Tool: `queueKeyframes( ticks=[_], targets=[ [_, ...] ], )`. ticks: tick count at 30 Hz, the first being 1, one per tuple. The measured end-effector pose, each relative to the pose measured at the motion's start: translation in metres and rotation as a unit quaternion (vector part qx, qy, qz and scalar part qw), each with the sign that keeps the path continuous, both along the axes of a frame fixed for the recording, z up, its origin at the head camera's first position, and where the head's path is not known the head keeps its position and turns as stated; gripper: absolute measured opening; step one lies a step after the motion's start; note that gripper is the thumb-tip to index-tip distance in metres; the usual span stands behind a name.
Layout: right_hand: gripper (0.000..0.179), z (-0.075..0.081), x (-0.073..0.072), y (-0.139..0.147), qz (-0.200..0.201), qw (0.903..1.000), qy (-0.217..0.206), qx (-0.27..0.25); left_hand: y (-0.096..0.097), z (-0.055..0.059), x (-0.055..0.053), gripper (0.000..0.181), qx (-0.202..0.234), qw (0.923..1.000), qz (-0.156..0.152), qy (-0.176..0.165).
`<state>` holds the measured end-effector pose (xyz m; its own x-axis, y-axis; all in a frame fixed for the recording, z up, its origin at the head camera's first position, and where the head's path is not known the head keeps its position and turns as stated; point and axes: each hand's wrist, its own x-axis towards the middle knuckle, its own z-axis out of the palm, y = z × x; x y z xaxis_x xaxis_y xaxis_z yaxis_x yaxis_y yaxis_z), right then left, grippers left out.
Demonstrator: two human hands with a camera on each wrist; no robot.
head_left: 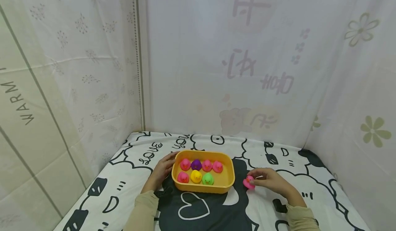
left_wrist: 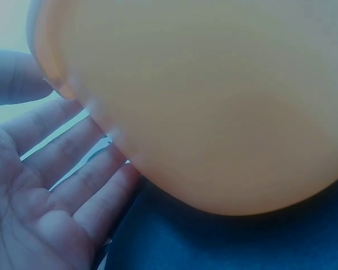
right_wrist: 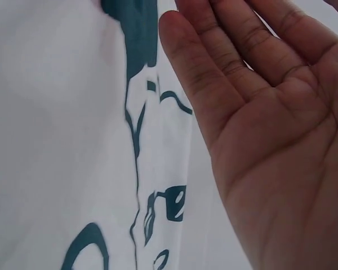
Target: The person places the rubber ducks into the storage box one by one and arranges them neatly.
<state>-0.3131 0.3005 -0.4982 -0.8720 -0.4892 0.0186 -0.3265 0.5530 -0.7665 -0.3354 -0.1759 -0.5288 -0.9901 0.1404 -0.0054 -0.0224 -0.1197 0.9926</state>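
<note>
A yellow plastic basin sits on the bed cover, with several small rubber ducks inside. My left hand rests at the basin's left end; in the left wrist view, fairly straight fingers reach its outer wall and the thumb lies near the corner. To the right of the basin, my right hand pinches a pink rubber duck between thumb and fingers, low over the cover. The right wrist view has the palm and fingers, with that duck out of sight.
In the basin's back row are pink ducks and a purple one. Its front row has a pink, a yellow and a green duck. Printed curtains hang around the black-and-white cover.
</note>
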Motion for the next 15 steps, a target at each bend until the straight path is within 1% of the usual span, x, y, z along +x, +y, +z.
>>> queueKeyframes(
  ticks=[5, 8, 10, 15],
  targets=[
    [0.034, 0.015, -0.002, -0.005, 0.002, 0.9993, 0.036, 0.005, 0.000, 0.000, 0.000, 0.049, 0.002, 1.0000, -0.003, 0.006],
    [0.034, 0.026, -0.007, -0.010, 0.002, 0.9986, 0.053, 0.007, 0.000, 0.000, 0.000, 0.049, 0.001, 1.0000, -0.001, 0.009],
    [0.032, 0.034, -0.011, -0.015, 0.006, 0.9983, 0.057, 0.011, 0.000, -0.001, 0.000, 0.049, -0.003, 1.0000, 0.003, 0.007],
    [0.027, 0.048, -0.025, -0.031, 0.042, 0.9966, 0.070, 0.011, 0.000, -0.002, 0.000, 0.048, -0.006, 0.9999, 0.006, 0.007]
  ],
)
